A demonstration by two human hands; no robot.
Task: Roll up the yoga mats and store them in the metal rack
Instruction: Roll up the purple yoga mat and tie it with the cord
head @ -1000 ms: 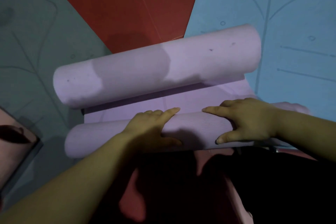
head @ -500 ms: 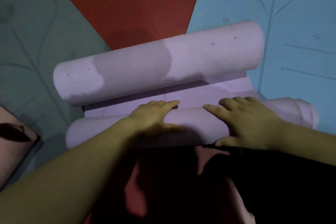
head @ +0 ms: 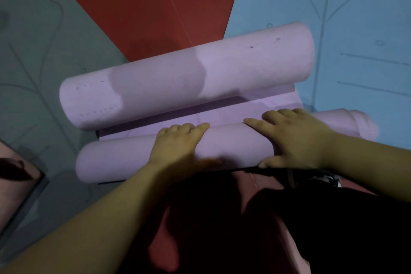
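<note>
A purple yoga mat lies across the floor with both ends rolled. Its thick far roll (head: pixel 189 78) runs from left to upper right. The thinner near roll (head: pixel 233 144) lies just in front of it, and a narrow flat strip of mat (head: pixel 222 115) joins the two. My left hand (head: pixel 178 144) rests palm-down on the near roll at its middle, fingers draped over the top. My right hand (head: pixel 293 138) presses the same roll further right, thumb at the near edge. The roll's right end (head: pixel 360 127) sticks out unevenly past my right hand. No metal rack is in view.
A green mat (head: pixel 44 51) is spread at the left and a blue mat (head: pixel 344 18) at the right, with red floor (head: pixel 155 6) between them. A pink mat corner (head: pixel 15 176) shows at the lower left. A black strap (head: pixel 280 170) lies by my right wrist.
Both hands have moved forward with the near roll. The roll has grown a little and the flat strip between the two rolls has narrowed.
</note>
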